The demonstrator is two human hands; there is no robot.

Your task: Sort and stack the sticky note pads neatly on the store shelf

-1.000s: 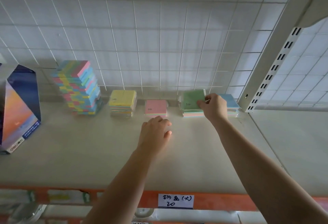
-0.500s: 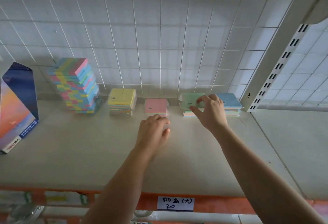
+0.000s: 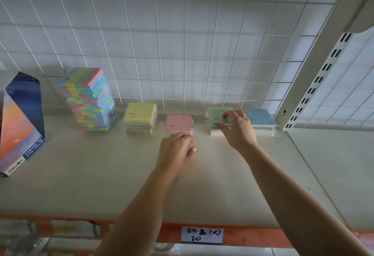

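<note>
Five piles of sticky notes line the back edge of the shelf (image 3: 101, 184), with open surface running from the pink pad (image 3: 179, 123) forward to the orange lip. Far left of that pad leans a box (image 3: 18, 126) printed "deli"; nearer left stand the tall mixed stack (image 3: 89, 101) and the yellow-topped stack (image 3: 141, 117). Just in front is the left hand (image 3: 176, 150), loosely curled, holding nothing. To the pad's right, the right hand (image 3: 237, 129) pinches the green pad (image 3: 215, 113); the blue-topped stack (image 3: 260, 119) is farther right. A label (image 3: 201, 235) on the lip reads "20".

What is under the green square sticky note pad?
More pastel pads, pink and green edges showing, stacked on the beige shelf. The right hand covers the stack's right side.
</note>
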